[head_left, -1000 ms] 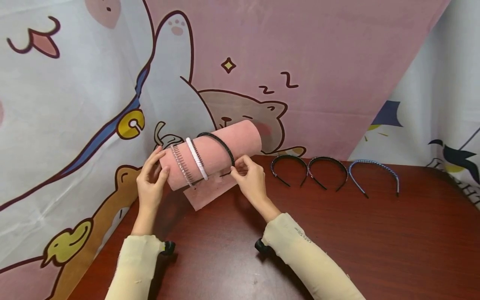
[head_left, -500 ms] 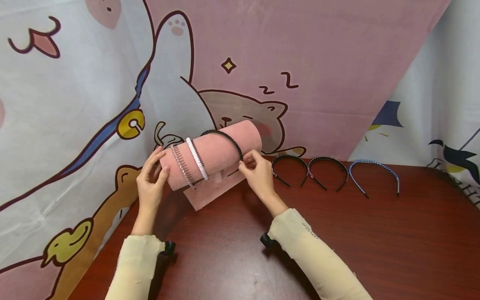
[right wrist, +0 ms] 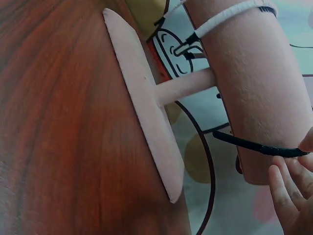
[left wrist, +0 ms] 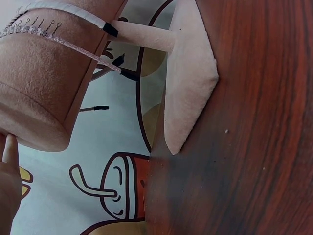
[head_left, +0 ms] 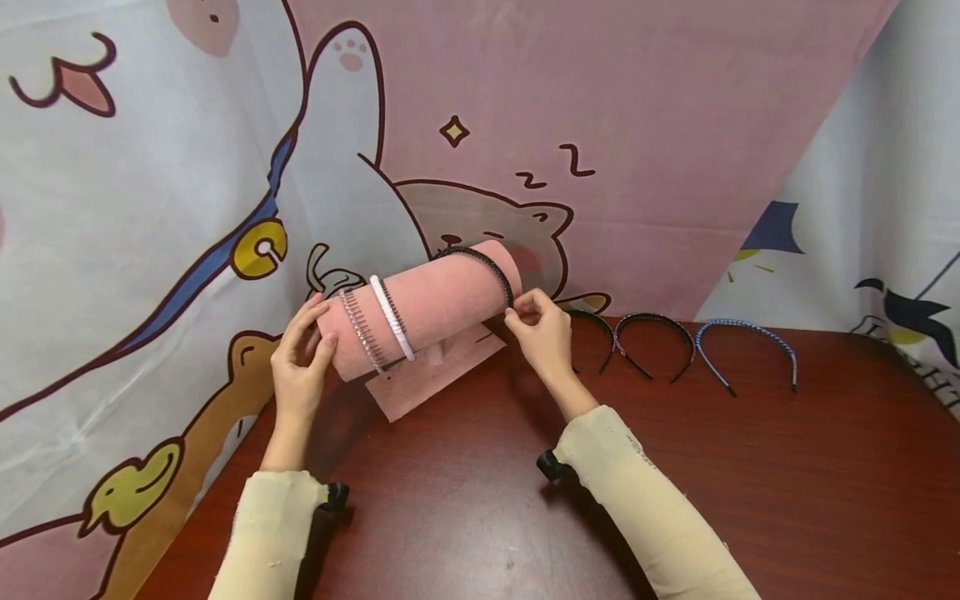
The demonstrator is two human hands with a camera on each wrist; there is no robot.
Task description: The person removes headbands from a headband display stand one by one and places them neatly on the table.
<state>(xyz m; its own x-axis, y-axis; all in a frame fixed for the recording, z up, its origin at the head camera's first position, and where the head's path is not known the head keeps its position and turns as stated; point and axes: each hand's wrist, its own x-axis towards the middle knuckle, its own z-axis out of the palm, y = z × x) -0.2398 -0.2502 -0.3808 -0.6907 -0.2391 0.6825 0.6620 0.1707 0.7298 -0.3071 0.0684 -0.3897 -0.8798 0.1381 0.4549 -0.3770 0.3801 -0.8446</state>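
Note:
A pink fuzzy headband stand (head_left: 442, 296), a padded roll on a post and flat base (left wrist: 190, 83), stands on the table. My left hand (head_left: 298, 358) holds the roll's left end between thumb and fingers. At the other end my right hand (head_left: 543, 333) pinches one arm of a black headband (head_left: 491, 265) that arches over the roll. The right wrist view shows that black headband's tip (right wrist: 220, 135) projecting past the roll's underside. Toward the left of the roll sit a white headband (head_left: 392, 318) and a clear toothed headband (head_left: 363, 335), apart from each other.
To the right, a blue headband (head_left: 750, 325), a black headband (head_left: 656, 318) and another dark headband (head_left: 600, 321), partly behind my right hand, lie in a row on the brown table (head_left: 675, 467). A cartoon-printed cloth (head_left: 637, 108) rises behind the table.
My right hand has slid the black headband rightward along the roll, from near its middle to close to its right end. My left hand keeps its place on the stand.

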